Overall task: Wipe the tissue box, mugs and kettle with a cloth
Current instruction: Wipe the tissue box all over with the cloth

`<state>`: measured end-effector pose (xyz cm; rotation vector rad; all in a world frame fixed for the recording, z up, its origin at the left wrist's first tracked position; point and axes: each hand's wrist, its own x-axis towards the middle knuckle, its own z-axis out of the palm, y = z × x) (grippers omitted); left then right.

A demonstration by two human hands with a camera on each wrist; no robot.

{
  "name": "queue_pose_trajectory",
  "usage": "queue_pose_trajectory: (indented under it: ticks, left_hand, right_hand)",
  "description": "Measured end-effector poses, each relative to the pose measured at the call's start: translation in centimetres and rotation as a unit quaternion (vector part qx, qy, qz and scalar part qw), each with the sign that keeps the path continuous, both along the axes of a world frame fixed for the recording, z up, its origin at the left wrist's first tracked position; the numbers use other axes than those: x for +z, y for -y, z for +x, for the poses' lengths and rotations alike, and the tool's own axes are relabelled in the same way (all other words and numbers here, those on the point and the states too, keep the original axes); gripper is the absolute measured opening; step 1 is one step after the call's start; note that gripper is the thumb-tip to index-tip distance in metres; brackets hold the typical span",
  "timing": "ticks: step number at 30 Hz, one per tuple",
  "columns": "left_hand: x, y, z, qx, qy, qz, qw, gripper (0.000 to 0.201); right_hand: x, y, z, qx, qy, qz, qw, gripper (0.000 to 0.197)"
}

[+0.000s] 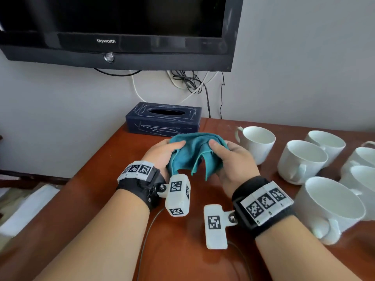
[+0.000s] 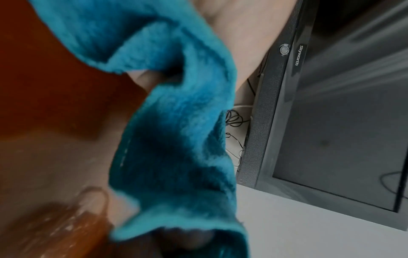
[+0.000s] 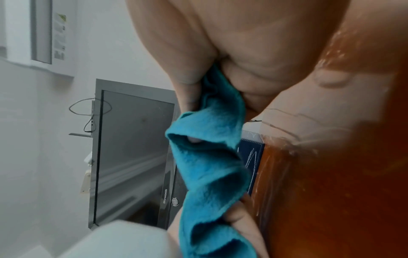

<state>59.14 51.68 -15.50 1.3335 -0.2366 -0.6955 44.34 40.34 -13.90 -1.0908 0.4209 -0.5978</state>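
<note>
Blue cloth (image 1: 194,155) pinched tight in left hand (image 1: 162,157) and right hand (image 1: 233,161). Best bunched into a pad, then rubbed on tissue box (image 1: 164,120).

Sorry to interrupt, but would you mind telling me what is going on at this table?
A person holds a teal cloth above the table, the left hand and right hand each gripping a side of it. The tissue box sits just behind the cloth, and white mugs stand to the right. Nothing is being wiped yet. No kettle is in view.
</note>
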Motion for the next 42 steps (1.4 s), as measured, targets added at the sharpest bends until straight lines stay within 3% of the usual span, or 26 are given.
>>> queue_pose_trajectory:
  ticks: [6, 13, 17, 21, 28, 33, 36, 38, 42]
  left_hand:
    - [-0.3, -1.1, -0.8, 0.006, -0.059, -0.081, 0.995, 0.027]
    - [-0.4, -0.8, -2.0, 0.021, -0.083, -0.096, 0.992, 0.033]
    - [0.8, -0.2, -3.6, -0.078, -0.114, -0.130, 0.982, 0.042]
    - [1.8, 0.3, -4.1, -0.097, -0.052, -0.105, 0.988, 0.058]
    - [1.7, 0.2, -2.9, -0.040, -0.004, -0.067, 0.997, 0.056]
    - [2.1, 0.0, -3.5, -0.118, -0.006, -0.098, 0.988, 0.055]
    - [2.6, -0.2, -4.1, -0.160, -0.007, -0.124, 0.979, 0.062]
    - [2.7, -0.3, -4.1, -0.143, 0.002, -0.130, 0.981, 0.058]
    - [2.5, -0.3, -3.4, -0.019, 0.058, -0.085, 0.994, 0.038]
  right_hand:
    - [0.1, 0.9, -0.3, 0.028, 0.040, 0.023, 0.999, 0.030]
    - [-0.6, 0.4, -1.4, 0.017, 0.037, 0.044, 0.998, 0.030]
    - [-0.6, -0.1, -1.3, 0.063, 0.031, 0.059, 0.996, 0.037]
    - [-0.8, 0.0, -1.0, 0.053, 0.040, 0.039, 0.997, 0.036]
    - [-1.9, 1.3, -0.1, 0.012, 0.020, 0.076, 0.997, 0.029]
    - [-1.5, 1.0, -0.4, 0.066, 0.045, 0.118, 0.990, 0.043]
    - [-1.1, 0.6, -0.5, 0.090, 0.048, 0.112, 0.988, 0.037]
    - [-1.2, 0.5, -0.4, 0.090, 0.048, 0.117, 0.988, 0.031]
    - [-1.7, 1.0, 0.2, 0.039, 0.026, 0.128, 0.991, 0.019]
